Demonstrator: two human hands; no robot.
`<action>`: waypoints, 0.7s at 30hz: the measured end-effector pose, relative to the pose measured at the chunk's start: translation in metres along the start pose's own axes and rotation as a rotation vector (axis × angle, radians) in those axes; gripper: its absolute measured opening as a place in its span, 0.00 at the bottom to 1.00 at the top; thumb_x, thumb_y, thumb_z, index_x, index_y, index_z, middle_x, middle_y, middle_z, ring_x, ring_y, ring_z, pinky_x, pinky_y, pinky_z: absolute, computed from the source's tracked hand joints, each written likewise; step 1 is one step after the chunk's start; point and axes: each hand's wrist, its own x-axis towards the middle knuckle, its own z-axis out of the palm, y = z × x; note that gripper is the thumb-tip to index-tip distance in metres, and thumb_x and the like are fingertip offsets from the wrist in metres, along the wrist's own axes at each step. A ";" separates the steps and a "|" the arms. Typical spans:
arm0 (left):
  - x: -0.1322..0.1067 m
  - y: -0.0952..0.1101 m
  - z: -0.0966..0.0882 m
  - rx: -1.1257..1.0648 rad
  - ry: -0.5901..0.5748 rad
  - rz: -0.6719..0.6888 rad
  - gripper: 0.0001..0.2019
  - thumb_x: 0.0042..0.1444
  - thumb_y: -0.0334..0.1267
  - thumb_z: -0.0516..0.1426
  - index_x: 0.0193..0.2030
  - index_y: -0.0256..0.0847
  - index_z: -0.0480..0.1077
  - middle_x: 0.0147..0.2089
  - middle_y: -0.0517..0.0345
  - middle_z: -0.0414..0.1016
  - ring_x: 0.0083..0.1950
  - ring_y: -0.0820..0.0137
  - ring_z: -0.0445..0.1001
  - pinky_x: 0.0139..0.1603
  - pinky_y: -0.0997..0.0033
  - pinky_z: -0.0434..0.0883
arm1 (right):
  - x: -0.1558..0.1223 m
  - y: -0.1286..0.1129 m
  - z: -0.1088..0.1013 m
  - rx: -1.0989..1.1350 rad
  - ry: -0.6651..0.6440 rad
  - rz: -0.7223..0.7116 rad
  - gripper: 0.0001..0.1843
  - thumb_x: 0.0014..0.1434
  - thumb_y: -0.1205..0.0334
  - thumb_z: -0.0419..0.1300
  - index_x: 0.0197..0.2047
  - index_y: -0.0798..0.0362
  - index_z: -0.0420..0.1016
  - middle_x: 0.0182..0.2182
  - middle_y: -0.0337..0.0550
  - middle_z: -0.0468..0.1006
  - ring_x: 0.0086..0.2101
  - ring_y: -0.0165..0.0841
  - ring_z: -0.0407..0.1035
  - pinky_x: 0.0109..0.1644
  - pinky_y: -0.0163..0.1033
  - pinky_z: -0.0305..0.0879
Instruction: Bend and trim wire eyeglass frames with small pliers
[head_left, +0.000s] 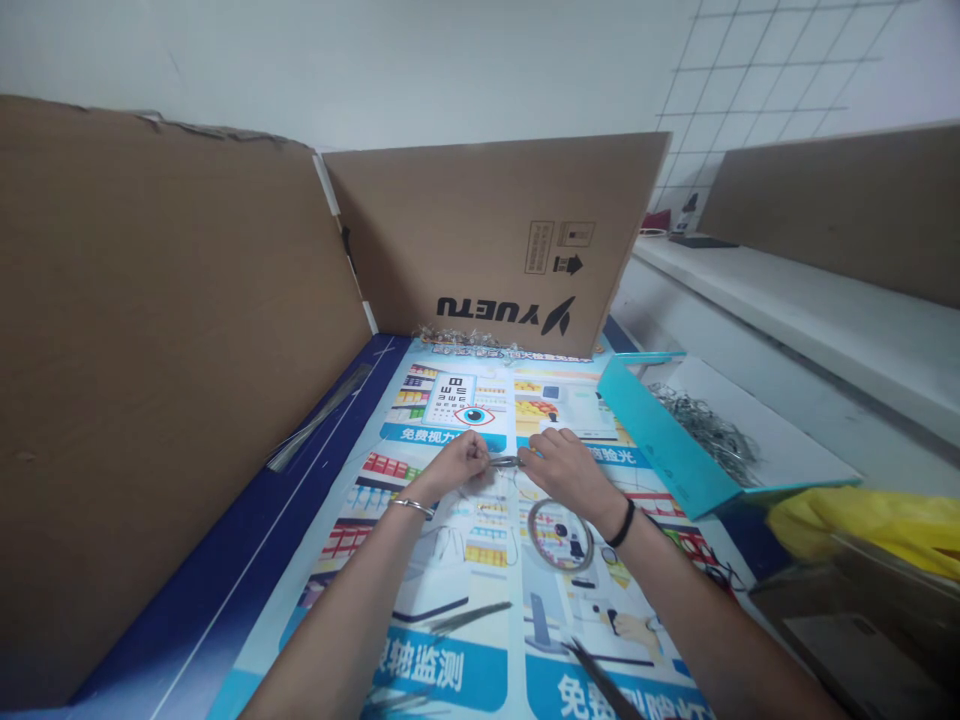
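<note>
In the middle of the printed table cover, my right hand is closed around a pair of small pliers, whose metal jaws point left. My left hand, with a silver bangle on its wrist, is pinched at the tips of those jaws; what lies between its fingers is too small to make out. Just below my right hand lies a round coil of wire. Thin cut wires rest nearer to me, and a dark pointed tool lies at the front edge.
A teal box at the right holds many tangled wire pieces. Cardboard panels stand behind and at the left. A straight wire bundle lies by the left panel. Small clear and metallic bits line the back. Yellow material is at right.
</note>
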 end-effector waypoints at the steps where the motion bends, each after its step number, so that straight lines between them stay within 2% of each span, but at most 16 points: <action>1: 0.000 0.000 0.000 0.001 -0.004 0.002 0.07 0.47 0.32 0.56 0.32 0.40 0.60 0.22 0.65 0.68 0.20 0.77 0.64 0.22 0.78 0.58 | 0.000 0.000 0.000 0.001 0.001 0.000 0.03 0.59 0.64 0.56 0.36 0.51 0.71 0.30 0.43 0.68 0.34 0.35 0.57 0.38 0.40 0.46; 21: 0.001 -0.003 -0.001 -0.004 -0.005 -0.002 0.07 0.46 0.31 0.56 0.32 0.40 0.60 0.24 0.65 0.66 0.21 0.79 0.62 0.23 0.78 0.58 | 0.000 -0.003 0.001 0.003 -0.079 0.033 0.05 0.58 0.59 0.59 0.36 0.51 0.71 0.30 0.43 0.69 0.35 0.37 0.58 0.37 0.41 0.46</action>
